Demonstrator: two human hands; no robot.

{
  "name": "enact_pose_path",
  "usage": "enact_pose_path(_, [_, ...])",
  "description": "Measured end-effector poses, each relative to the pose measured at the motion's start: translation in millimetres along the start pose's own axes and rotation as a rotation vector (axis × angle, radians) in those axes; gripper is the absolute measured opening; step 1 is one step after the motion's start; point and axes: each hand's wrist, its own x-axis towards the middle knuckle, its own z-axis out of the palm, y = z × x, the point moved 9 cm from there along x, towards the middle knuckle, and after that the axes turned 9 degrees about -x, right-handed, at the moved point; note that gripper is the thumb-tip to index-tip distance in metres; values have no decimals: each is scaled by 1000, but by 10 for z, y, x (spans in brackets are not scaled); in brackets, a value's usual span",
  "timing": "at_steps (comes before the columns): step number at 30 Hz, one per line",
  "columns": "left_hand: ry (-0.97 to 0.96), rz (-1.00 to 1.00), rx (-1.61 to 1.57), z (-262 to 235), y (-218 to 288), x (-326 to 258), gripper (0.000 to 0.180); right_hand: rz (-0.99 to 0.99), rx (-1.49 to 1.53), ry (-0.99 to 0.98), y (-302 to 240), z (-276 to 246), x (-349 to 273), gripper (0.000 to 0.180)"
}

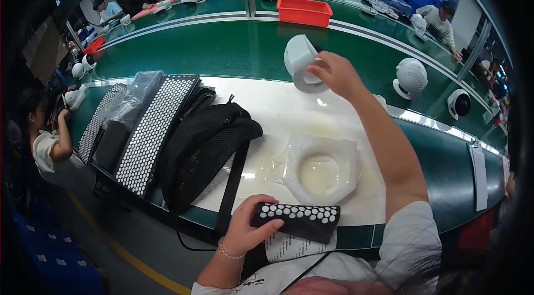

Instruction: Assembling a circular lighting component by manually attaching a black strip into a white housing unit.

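backpack (203,147): black, slumped left of the white tray, one strap trailing over the bench edge; a knee could catch it and drag things off
left hand (245,231): fingers curled round the black dotted pad (297,218), just below the tray at the table edge; the pad overhangs and could tip off if the grip eases
white tray (321,168): hollow, nothing seated in it
right hand (337,75): pinches the white fan housing (300,62) by its ring, held aloft beyond the tray over the green belt (222,50); held only by fingertips, it could slip and drop onto the belt
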Motion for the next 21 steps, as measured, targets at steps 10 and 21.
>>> enact_pose_path(10, [114, 321, 41, 112, 85, -126, 32, -156, 53, -437, -980, -412, -793, 44])
enact_pose_path(21, [183, 430, -111, 317, 350, -186, 33, -579, 191, 242, -1277, -955, -1797, 31])
